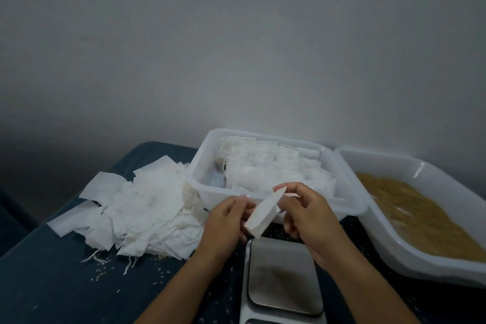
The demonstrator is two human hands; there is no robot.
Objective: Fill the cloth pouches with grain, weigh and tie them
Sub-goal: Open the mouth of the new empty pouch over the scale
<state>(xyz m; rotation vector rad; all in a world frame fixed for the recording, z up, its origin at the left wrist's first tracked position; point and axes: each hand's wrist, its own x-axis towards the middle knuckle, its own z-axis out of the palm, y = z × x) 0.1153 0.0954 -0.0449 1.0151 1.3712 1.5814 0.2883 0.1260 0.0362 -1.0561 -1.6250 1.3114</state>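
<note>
Fingers [282, 193] of both hands are pinching 1 flat, empty white cloth pouch [263, 214] above the steel scale [282, 273], likely light and limp, best gripped at its open edge.

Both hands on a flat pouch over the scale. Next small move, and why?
Probably spread the pouch mouth open with both hands' fingers: it looks flat and empty, held between left hand and right hand, and the grain tub sits just right.
</note>
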